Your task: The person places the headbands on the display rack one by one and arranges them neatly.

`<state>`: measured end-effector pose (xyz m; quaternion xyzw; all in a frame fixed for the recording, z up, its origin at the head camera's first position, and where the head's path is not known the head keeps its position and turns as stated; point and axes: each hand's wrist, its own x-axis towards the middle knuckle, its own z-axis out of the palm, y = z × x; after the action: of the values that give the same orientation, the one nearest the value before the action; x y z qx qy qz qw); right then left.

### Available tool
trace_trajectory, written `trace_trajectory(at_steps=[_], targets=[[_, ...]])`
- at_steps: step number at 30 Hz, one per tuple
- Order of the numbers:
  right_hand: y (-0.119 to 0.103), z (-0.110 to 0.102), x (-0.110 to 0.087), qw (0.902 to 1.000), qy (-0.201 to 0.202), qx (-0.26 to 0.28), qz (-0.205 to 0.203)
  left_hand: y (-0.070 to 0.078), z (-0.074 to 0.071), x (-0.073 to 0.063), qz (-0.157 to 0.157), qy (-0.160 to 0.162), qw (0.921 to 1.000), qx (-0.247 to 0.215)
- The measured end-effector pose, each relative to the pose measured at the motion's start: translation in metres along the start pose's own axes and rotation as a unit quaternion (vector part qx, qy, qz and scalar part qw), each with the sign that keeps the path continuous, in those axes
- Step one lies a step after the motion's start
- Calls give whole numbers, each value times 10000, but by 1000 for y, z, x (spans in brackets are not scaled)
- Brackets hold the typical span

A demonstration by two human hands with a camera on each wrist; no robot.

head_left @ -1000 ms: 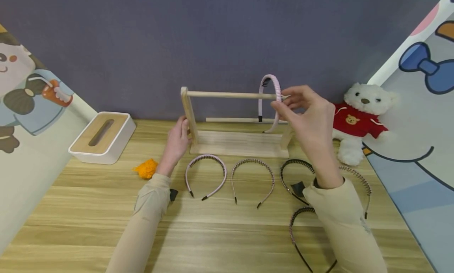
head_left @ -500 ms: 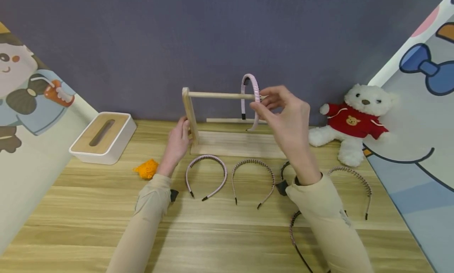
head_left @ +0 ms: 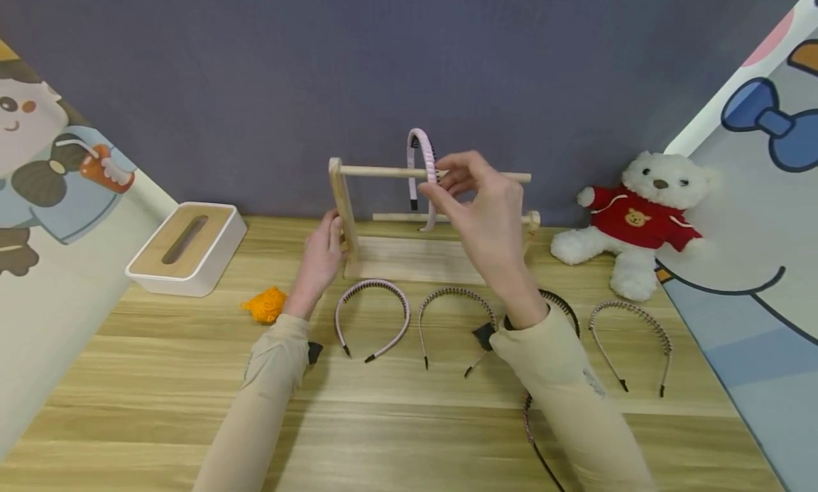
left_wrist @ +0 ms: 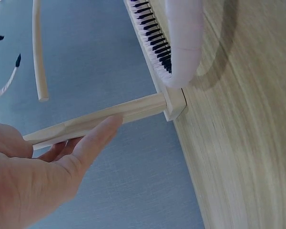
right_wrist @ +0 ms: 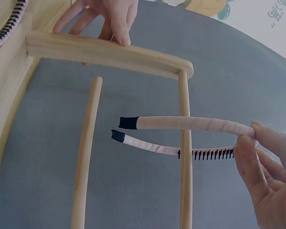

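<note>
Pink headband pinched in the right hand, straddling the upper rod
Thumb and fingers pinch its side; the left hand grips a post of the wooden rack; a light pinch, a braced post and tips clear of the lower rod seem wise; one headband held, five other headbands on the table; two rods, one white bear, one tissue box.
</note>
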<state>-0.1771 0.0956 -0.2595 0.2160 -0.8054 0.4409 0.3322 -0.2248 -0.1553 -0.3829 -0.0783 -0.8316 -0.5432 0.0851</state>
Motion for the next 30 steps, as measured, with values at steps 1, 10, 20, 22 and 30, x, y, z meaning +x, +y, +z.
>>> trace_trajectory(at_steps=[1, 10, 20, 22, 30], targets=[[-1, 3, 1, 10000, -15, 28, -1, 0, 0, 0, 5, 11, 10000, -5], [-2, 28, 4, 9996, -108, 45, -268, 0, 0, 0, 15, 8, 10000, 62], [-3, 53, 6, 9989, -317, 37, -353, 0, 0, 0, 11, -15, 10000, 2], [-3, 58, 6, 9988, -355, 43, -343, 0, 0, 0, -8, -20, 10000, 2], [-3, 79, 6, 9983, -528, 99, -213, 2, 0, 0, 34, 8, 10000, 37]])
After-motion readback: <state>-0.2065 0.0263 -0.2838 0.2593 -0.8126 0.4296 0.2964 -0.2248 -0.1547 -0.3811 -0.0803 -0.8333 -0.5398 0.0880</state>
